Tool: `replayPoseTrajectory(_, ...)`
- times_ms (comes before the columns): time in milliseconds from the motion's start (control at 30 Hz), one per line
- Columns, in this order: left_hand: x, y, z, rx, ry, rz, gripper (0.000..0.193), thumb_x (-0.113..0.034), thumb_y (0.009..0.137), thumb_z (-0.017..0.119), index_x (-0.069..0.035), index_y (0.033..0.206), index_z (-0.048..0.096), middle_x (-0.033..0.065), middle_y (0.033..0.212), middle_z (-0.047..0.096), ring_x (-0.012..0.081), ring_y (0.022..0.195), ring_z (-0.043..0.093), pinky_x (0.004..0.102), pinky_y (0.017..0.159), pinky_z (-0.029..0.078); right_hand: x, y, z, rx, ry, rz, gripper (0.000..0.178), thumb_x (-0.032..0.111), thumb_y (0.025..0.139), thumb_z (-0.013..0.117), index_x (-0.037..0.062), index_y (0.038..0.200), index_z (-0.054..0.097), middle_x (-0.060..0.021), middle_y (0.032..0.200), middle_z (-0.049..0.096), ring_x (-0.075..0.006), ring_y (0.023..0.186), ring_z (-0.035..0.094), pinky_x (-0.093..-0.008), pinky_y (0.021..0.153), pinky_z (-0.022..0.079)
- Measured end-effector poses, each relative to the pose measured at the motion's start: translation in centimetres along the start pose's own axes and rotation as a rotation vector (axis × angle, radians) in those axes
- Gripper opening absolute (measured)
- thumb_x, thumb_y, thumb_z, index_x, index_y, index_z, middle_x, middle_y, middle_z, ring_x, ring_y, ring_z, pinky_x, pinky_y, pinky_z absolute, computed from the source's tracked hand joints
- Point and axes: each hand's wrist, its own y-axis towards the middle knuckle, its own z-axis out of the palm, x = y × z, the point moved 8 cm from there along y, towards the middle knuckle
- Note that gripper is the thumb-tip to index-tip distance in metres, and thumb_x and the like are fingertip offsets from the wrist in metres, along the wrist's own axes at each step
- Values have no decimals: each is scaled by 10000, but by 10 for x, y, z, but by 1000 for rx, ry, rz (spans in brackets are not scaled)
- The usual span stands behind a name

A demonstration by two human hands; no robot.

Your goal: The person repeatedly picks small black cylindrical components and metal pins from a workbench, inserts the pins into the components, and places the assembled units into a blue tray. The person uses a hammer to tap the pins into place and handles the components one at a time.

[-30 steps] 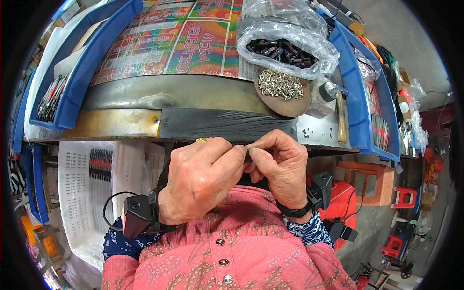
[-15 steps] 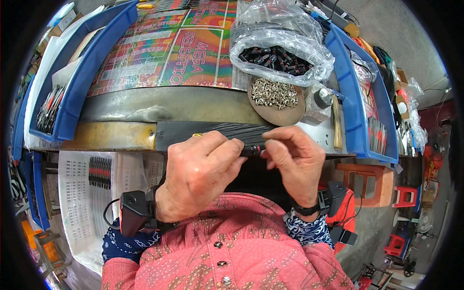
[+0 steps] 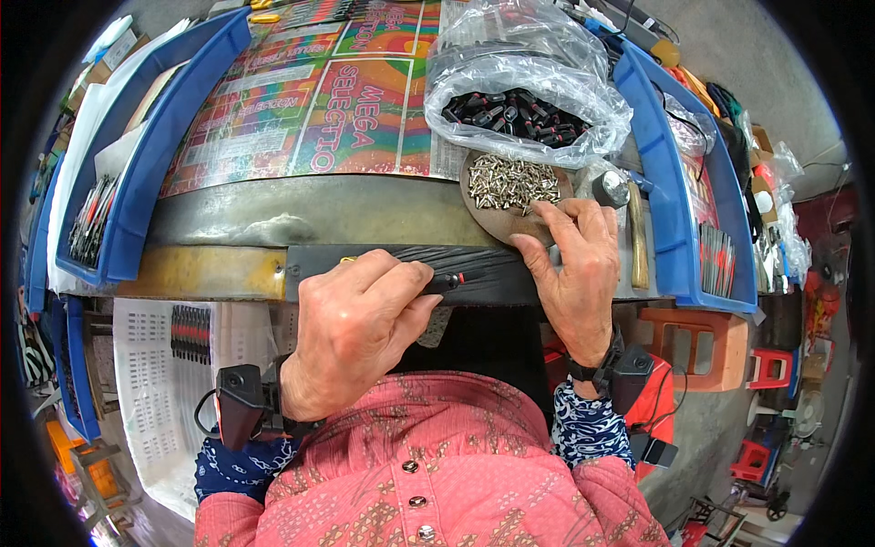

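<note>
My left hand is closed round a small black plastic part with a red tip, which sticks out past the thumb and forefinger above the bench's black front strip. At the near right rim of a round brown dish, my right hand has its thumb and forefinger apart. Its fingertips are at the edge of a heap of small silvery metal pieces in the dish. Nothing shows between those fingers. Behind the dish, a clear plastic bag lies open, with many black parts with red ends inside.
Blue bins holding thin red-and-black pieces flank the bench. Right of the dish are a black-capped bottle and a wooden handle. A white basket sits below left; an orange stool is below right.
My right hand has left the black part and moved up and right to the dish of metal pieces. My left hand has shifted slightly left, still holding the black part.
</note>
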Motion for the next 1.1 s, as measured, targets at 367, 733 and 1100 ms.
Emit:
replayPoseTrajectory(367,0,-2,2,45,6,-17,230,-62,710,763,-49,906,645,88,731,571,286,655,607,383,568,488,4,1,5,30,-56,-28,351,235,736,789,49,1020,697,-110,933,557,-301,860,508,-410,738,441)
replayPoseTrajectory(733,-1,-7,-2,47,15,-40,221,-82,719,766,-66,896,635,87,722,556,297,653,598,396,567,480,9,3,5,24,-26,-79,325,224,747,771,64,1016,685,-91,877,532,-294,831,490,-409,727,428)
replayPoseTrajectory(1100,3,-13,-5,45,3,-52,202,-104,729,761,-67,875,627,100,724,558,311,646,592,403,568,475,12,9,4,104,80,-105,232,141,746,764,42,943,692,-102,918,581,-308,861,525,-411,758,440)
